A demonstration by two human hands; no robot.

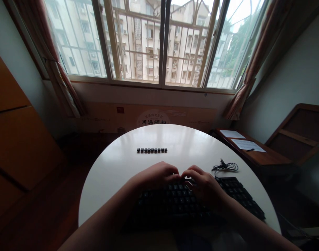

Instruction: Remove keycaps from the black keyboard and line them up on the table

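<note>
A black keyboard [179, 200] lies on the white round table [109, 174], partly covered by my hands and forearms. My left hand [163, 172] is closed over its back edge, thumb and fingers bent together. My right hand [202, 183] meets it fingertip to fingertip above the top rows of keys, also closed in a pinch. A small dark piece with a pale edge shows under the right fingers; I cannot make out what it is. Beyond the hands, several black keycaps [152, 150] stand in a straight row on the tabletop.
A coiled black cable [226, 166] rests behind the keyboard's right end. To the right, a low wooden table [274, 158] holds paper sheets [248, 145] and a dark pen [250, 150]. A wooden-framed chair [297, 139] stands beside it. A large printed carton [104, 120] sits under the window.
</note>
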